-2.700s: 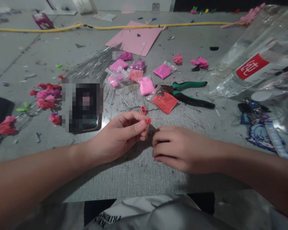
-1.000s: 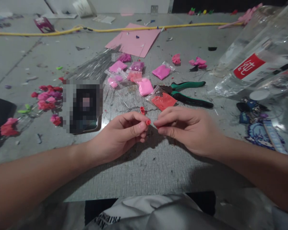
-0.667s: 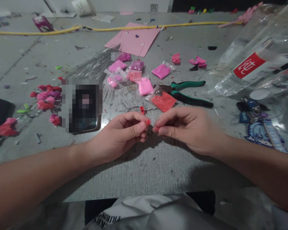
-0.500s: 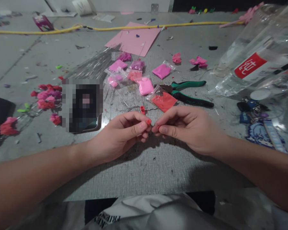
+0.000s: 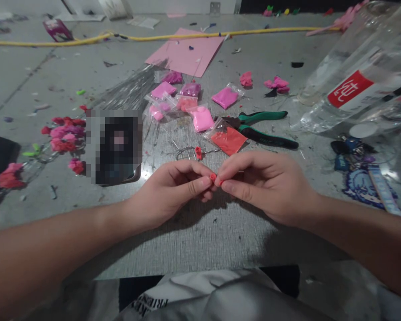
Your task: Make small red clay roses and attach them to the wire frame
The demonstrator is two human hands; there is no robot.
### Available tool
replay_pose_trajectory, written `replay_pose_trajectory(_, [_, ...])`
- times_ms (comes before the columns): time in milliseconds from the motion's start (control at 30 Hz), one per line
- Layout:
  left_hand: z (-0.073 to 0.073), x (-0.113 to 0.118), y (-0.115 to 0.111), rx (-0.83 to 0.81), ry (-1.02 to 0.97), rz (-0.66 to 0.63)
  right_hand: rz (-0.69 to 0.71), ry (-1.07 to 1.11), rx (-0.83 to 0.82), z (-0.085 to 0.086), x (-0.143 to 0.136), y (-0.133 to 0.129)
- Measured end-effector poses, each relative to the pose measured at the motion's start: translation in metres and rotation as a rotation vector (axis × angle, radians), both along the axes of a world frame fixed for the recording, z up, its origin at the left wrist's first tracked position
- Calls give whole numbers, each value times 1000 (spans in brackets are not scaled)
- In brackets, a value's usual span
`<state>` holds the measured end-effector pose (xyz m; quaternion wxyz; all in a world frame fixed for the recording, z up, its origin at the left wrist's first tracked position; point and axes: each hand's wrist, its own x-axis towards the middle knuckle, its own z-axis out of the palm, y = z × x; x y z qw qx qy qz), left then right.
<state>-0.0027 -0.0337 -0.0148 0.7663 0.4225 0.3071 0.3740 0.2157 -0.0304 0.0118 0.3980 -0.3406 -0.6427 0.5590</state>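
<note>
My left hand [image 5: 183, 185] pinches a small red clay flower [image 5: 213, 177] between thumb and forefinger. Close against it, my right hand [image 5: 263, 185] holds a tiny red clay piece [image 5: 221, 182] between thumb and fingertips. The fingertips of both hands almost meet above the table. Just beyond them lies a twisted wire with another small red clay flower [image 5: 198, 153] on it. Behind my right hand rests an open-topped bag of orange-red clay [image 5: 229, 139], partly over the jaws of green-handled pliers [image 5: 267, 129].
Several bags of pink and purple clay [image 5: 225, 97] lie mid-table near a bundle of thin wires [image 5: 127, 91]. At left are clay flowers [image 5: 67, 133] and a blurred phone [image 5: 118, 147]. Plastic bottles [image 5: 350, 89] and keychains [image 5: 364, 178] are at right; a yellow cable [image 5: 173, 36] crosses the back.
My left hand has moved slightly right with the red clay flower, closing the gap to my right hand. The right fingertips, with the red clay piece, now almost touch the flower.
</note>
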Motion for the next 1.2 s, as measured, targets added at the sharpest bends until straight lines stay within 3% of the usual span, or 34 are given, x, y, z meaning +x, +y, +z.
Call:
replay_pose_trajectory(267, [3, 0, -1, 36, 36, 4, -29, 45, -17, 1, -1, 0])
replay_pose_trajectory(500, [0, -1, -2, -5, 15, 27, 0, 159, -331, -3, 2, 4])
replay_pose_trajectory(633, [-1, -1, -2, -7, 21, 33, 31, 207, -397, -7, 5, 6])
replay_pose_trajectory(933, [0, 2, -2, 5, 21, 80, 27, 93, -366, -8, 2, 5])
replay_pose_trajectory(1200, [5, 5, -4, 29, 36, 94, -75, 8, -188, 3, -5, 0])
